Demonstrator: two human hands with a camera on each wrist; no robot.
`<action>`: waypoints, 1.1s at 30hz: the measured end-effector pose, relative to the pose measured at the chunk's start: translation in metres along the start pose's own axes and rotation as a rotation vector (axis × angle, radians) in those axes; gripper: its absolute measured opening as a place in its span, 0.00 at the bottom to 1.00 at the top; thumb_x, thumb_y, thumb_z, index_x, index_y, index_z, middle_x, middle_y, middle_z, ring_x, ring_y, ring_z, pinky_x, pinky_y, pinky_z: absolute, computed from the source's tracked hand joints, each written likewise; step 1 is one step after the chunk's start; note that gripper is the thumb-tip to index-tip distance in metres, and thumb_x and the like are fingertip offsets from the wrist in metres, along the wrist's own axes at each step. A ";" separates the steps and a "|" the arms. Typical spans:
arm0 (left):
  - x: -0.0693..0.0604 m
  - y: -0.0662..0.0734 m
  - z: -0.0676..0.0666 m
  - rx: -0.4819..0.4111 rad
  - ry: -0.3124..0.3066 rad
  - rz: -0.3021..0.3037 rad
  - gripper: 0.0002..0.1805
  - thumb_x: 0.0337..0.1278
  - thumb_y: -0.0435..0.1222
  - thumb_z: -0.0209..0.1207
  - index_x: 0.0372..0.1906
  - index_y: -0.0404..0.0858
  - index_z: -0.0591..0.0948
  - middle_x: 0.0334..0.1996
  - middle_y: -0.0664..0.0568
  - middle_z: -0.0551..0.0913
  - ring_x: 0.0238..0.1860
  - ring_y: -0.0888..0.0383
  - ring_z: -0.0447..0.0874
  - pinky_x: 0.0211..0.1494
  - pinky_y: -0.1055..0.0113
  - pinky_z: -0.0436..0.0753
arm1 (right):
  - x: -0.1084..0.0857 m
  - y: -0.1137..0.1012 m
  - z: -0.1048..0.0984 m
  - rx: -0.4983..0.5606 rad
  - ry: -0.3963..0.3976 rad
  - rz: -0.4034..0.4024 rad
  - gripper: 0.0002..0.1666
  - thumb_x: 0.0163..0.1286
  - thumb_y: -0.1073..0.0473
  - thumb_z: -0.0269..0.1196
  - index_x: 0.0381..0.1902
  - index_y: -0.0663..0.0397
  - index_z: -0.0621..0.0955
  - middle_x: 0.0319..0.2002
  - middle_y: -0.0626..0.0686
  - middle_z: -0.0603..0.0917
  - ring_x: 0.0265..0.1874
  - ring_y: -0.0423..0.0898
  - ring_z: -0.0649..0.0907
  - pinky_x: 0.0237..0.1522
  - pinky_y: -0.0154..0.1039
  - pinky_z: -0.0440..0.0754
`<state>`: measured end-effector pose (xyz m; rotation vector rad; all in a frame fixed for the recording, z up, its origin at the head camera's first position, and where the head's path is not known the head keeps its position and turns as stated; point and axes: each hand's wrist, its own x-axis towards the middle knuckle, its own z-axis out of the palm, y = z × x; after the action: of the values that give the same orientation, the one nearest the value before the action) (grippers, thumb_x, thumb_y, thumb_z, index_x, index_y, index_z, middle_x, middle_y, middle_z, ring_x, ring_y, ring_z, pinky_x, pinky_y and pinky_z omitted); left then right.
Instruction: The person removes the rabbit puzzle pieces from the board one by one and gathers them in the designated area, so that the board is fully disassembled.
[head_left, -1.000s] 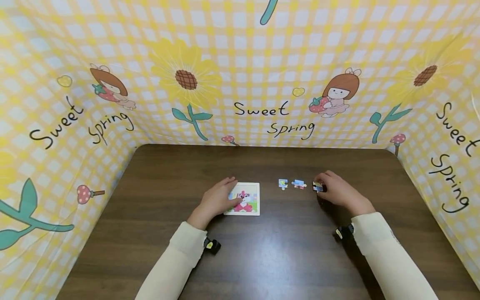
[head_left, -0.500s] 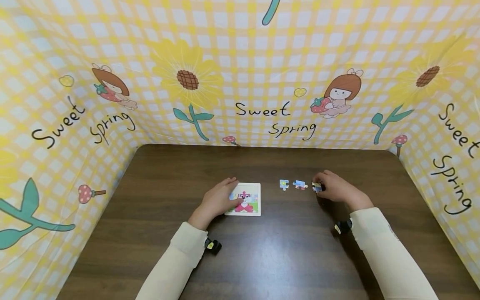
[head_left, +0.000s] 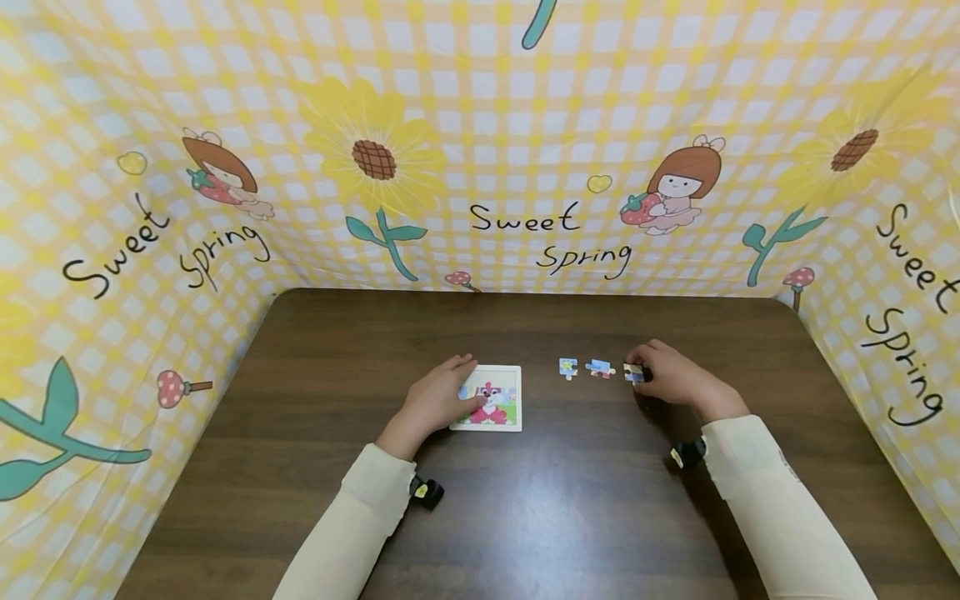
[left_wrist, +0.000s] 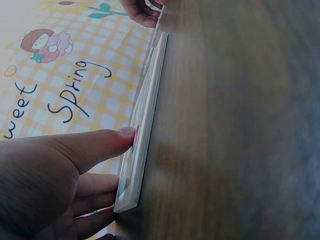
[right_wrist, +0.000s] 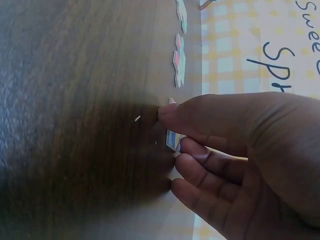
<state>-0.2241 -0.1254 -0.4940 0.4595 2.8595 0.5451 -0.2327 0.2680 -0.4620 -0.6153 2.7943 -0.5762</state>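
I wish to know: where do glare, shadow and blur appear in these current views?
Head view: pale glare on the table near the lower middle, a dark shadow along the right sleeve; left wrist view: the table looks blurred toward the right, while the puzzle board looks clearer; right wrist view: dark shadows spread across the table beside the right hand.

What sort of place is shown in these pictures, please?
Probably a small recording booth for tabletop work, though I cannot be certain. Yellow checked cloth screens the table on three sides, a black device sits at each wrist, and the left hand holds a framed puzzle near loose pieces.
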 end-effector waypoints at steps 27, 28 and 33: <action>-0.001 -0.023 -0.009 -0.160 -0.109 0.170 0.46 0.60 0.56 0.61 0.75 0.38 0.59 0.75 0.50 0.55 0.75 0.51 0.50 0.71 0.51 0.59 | -0.012 -0.005 0.001 0.111 0.135 0.024 0.42 0.66 0.57 0.66 0.72 0.66 0.61 0.56 0.67 0.70 0.52 0.60 0.75 0.50 0.56 0.74; -0.002 -0.026 -0.010 -0.177 -0.125 0.188 0.46 0.60 0.55 0.62 0.76 0.38 0.58 0.76 0.49 0.54 0.75 0.51 0.49 0.72 0.52 0.58 | -0.011 -0.007 0.001 0.108 0.139 0.022 0.42 0.66 0.57 0.66 0.72 0.66 0.61 0.56 0.66 0.71 0.52 0.60 0.75 0.50 0.56 0.74; -0.004 -0.034 -0.017 -0.233 -0.197 0.239 0.48 0.57 0.51 0.65 0.76 0.38 0.55 0.77 0.49 0.51 0.76 0.51 0.45 0.72 0.51 0.55 | -0.009 -0.019 0.001 0.129 0.156 0.010 0.42 0.66 0.58 0.66 0.72 0.64 0.61 0.58 0.66 0.69 0.56 0.61 0.75 0.53 0.57 0.74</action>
<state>-0.2331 -0.1623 -0.4908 0.7714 2.5302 0.8138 -0.2179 0.2552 -0.4540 -0.5520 2.8717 -0.8281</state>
